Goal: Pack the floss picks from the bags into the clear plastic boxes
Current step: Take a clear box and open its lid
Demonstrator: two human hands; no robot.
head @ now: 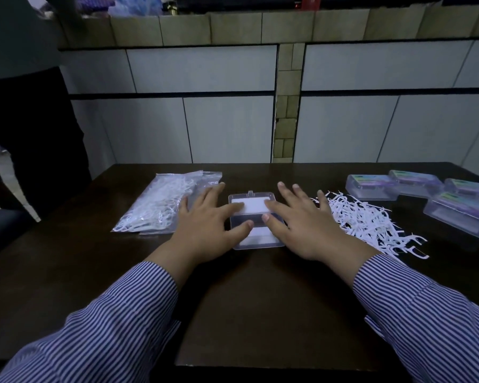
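Note:
A clear plastic box (pixel 253 207) lies opened flat in the middle of the dark table, its lid part towards the wall. My left hand (pixel 208 225) rests on its left side and my right hand (pixel 302 225) on its right side, fingers spread, index fingers and thumbs touching the box. A clear bag of white floss picks (pixel 158 205) lies just left of my left hand. A loose heap of white floss picks (pixel 368 222) lies just right of my right hand.
Several closed clear boxes with coloured labels (pixel 371 186) sit at the table's far right. The dark wooden table (pixel 246 305) ends close to a tiled wall. A dark chair back (pixel 33 139) stands at the left.

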